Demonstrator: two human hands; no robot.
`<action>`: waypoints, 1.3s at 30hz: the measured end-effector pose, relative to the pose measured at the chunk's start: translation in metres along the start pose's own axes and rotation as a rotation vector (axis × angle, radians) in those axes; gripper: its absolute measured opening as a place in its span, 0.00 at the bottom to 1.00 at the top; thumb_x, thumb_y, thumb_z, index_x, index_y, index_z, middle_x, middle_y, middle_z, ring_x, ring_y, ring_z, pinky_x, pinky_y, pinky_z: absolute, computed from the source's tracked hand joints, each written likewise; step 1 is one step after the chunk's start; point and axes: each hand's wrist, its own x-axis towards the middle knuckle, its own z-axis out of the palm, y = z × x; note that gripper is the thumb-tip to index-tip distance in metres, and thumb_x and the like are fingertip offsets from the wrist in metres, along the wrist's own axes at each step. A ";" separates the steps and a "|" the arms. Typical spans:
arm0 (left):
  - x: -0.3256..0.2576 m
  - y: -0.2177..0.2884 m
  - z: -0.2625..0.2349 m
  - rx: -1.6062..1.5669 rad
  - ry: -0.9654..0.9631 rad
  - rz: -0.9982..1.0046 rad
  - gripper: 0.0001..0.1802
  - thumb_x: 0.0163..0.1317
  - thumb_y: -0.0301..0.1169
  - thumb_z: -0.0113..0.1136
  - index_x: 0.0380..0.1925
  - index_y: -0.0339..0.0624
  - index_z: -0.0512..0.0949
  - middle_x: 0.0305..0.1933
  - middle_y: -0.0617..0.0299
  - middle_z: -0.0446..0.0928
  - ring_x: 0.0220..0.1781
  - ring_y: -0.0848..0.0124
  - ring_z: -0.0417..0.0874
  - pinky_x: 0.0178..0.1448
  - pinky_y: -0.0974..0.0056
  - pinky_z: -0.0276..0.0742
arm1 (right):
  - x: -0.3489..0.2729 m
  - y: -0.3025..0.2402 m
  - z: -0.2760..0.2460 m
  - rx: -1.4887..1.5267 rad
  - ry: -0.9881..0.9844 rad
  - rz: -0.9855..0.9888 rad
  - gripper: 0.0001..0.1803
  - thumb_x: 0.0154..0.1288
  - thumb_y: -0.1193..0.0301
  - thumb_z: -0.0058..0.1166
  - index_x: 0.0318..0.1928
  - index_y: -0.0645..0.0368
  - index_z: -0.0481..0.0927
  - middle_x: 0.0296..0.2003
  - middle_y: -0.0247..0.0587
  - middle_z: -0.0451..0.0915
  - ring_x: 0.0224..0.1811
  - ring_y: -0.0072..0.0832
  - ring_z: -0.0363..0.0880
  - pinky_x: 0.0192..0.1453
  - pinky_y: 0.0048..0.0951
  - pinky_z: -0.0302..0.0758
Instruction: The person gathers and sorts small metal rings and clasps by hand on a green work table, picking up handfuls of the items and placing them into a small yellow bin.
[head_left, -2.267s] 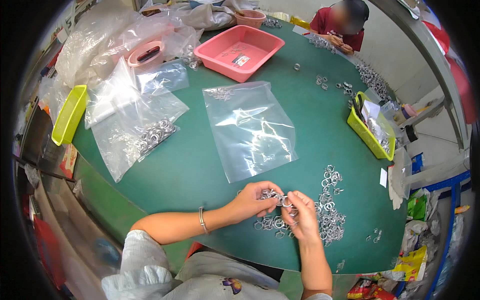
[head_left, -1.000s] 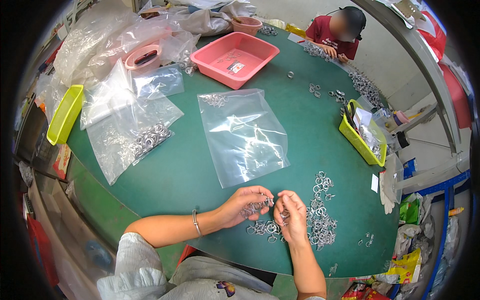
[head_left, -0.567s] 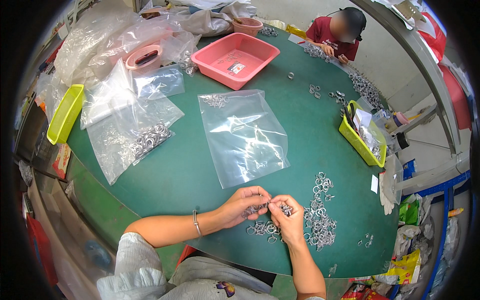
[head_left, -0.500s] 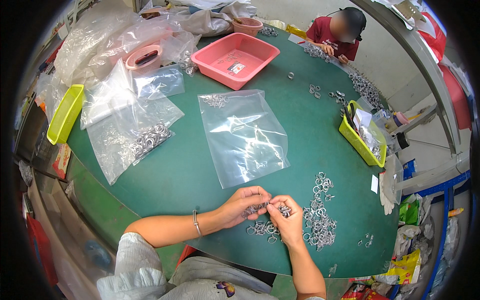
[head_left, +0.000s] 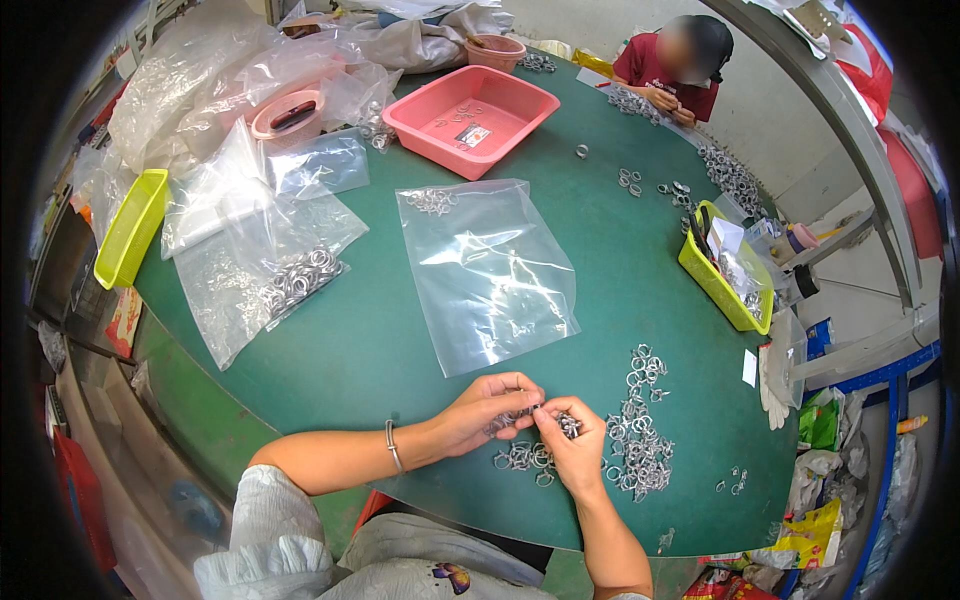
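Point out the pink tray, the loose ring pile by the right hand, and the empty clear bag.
pink tray (head_left: 416,113), head view, its near-left rim
ring pile (head_left: 640,450), head view, pile's middle
clear bag (head_left: 490,270), head view, bag's centre

Round green table (head_left: 380,340). Clear empty plastic bag (head_left: 490,270) lies flat mid-table. Left of it, another clear bag (head_left: 265,275) holding metal rings, overlapping more clear bags toward the far-left edge. Pink tray (head_left: 470,118) at the far side, a small card inside. Pink round tub (head_left: 288,112) among crumpled plastic, contents unclear, maybe a dark tool. Yellow-green bin (head_left: 130,228) on the left rim; second yellow-green bin (head_left: 722,282) on the right rim, stuffed with paper and bags. Another person in a red top (head_left: 668,72) sits at the far edge.
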 end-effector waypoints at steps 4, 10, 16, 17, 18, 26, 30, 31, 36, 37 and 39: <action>0.000 0.001 0.002 0.004 -0.007 0.004 0.06 0.64 0.31 0.53 0.36 0.41 0.74 0.34 0.65 0.72 0.29 0.81 0.68 0.24 0.78 0.59 | 0.000 0.001 -0.001 0.003 0.013 -0.005 0.03 0.59 0.77 0.57 0.31 0.63 0.77 0.23 0.27 0.74 0.25 0.11 0.68 0.28 0.14 0.64; 0.000 -0.001 -0.001 0.007 -0.030 -0.002 0.07 0.64 0.30 0.52 0.39 0.40 0.73 0.33 0.65 0.72 0.31 0.81 0.69 0.24 0.78 0.60 | 0.003 0.004 -0.003 0.175 -0.006 0.057 0.04 0.60 0.75 0.56 0.31 0.62 0.77 0.18 0.28 0.72 0.17 0.11 0.64 0.19 0.14 0.58; 0.000 -0.002 0.001 0.029 -0.033 0.007 0.08 0.64 0.30 0.52 0.41 0.40 0.73 0.33 0.65 0.72 0.33 0.80 0.71 0.25 0.77 0.62 | 0.001 0.003 -0.002 0.159 0.000 0.016 0.04 0.61 0.75 0.55 0.32 0.63 0.75 0.17 0.30 0.71 0.15 0.13 0.63 0.17 0.15 0.57; 0.000 -0.002 0.002 0.032 -0.037 0.006 0.08 0.64 0.30 0.52 0.41 0.40 0.72 0.33 0.65 0.72 0.33 0.80 0.71 0.26 0.77 0.62 | 0.001 0.002 -0.002 0.145 0.004 0.003 0.04 0.62 0.75 0.54 0.32 0.63 0.75 0.17 0.31 0.71 0.14 0.14 0.63 0.16 0.15 0.56; 0.000 -0.002 0.001 0.030 -0.036 0.006 0.08 0.64 0.30 0.52 0.41 0.40 0.72 0.33 0.64 0.72 0.33 0.80 0.71 0.26 0.77 0.62 | 0.002 0.003 -0.002 0.142 0.001 0.002 0.04 0.62 0.75 0.54 0.32 0.63 0.75 0.17 0.32 0.71 0.14 0.14 0.63 0.16 0.15 0.56; 0.000 -0.003 0.000 0.131 0.033 0.024 0.11 0.63 0.31 0.55 0.43 0.40 0.72 0.30 0.65 0.71 0.30 0.82 0.70 0.26 0.77 0.63 | 0.004 0.001 -0.001 0.207 0.001 0.044 0.03 0.61 0.76 0.55 0.32 0.64 0.76 0.21 0.33 0.76 0.17 0.12 0.65 0.19 0.14 0.60; 0.002 -0.004 0.001 0.148 0.041 0.033 0.14 0.62 0.30 0.57 0.46 0.39 0.71 0.30 0.64 0.71 0.28 0.82 0.69 0.26 0.77 0.62 | -0.001 0.004 -0.003 0.149 0.034 0.037 0.04 0.60 0.75 0.56 0.32 0.63 0.77 0.19 0.28 0.74 0.17 0.10 0.64 0.19 0.13 0.59; 0.000 -0.002 0.003 0.158 0.052 0.040 0.14 0.62 0.30 0.57 0.46 0.39 0.71 0.30 0.64 0.71 0.27 0.82 0.69 0.26 0.77 0.62 | 0.000 0.002 -0.001 0.118 0.029 0.037 0.04 0.60 0.75 0.57 0.32 0.62 0.77 0.18 0.26 0.73 0.17 0.09 0.64 0.19 0.13 0.59; 0.003 -0.003 0.000 0.152 0.060 0.040 0.15 0.61 0.29 0.57 0.47 0.39 0.71 0.30 0.65 0.71 0.28 0.82 0.68 0.27 0.77 0.62 | 0.003 0.002 -0.003 0.118 0.052 0.048 0.04 0.60 0.75 0.57 0.30 0.62 0.77 0.17 0.26 0.72 0.17 0.09 0.64 0.18 0.13 0.58; 0.002 -0.003 0.000 0.154 0.061 0.040 0.15 0.61 0.30 0.57 0.47 0.39 0.71 0.30 0.66 0.71 0.28 0.82 0.68 0.27 0.77 0.62 | 0.004 0.002 -0.003 0.117 0.054 0.055 0.04 0.60 0.75 0.57 0.30 0.62 0.77 0.17 0.26 0.72 0.16 0.09 0.64 0.18 0.13 0.58; 0.001 -0.004 0.000 0.157 0.062 0.040 0.15 0.61 0.30 0.57 0.47 0.40 0.72 0.30 0.66 0.71 0.28 0.82 0.68 0.27 0.77 0.62 | 0.001 0.002 -0.002 0.112 0.060 0.047 0.04 0.60 0.75 0.57 0.29 0.62 0.77 0.17 0.26 0.72 0.16 0.10 0.64 0.18 0.13 0.58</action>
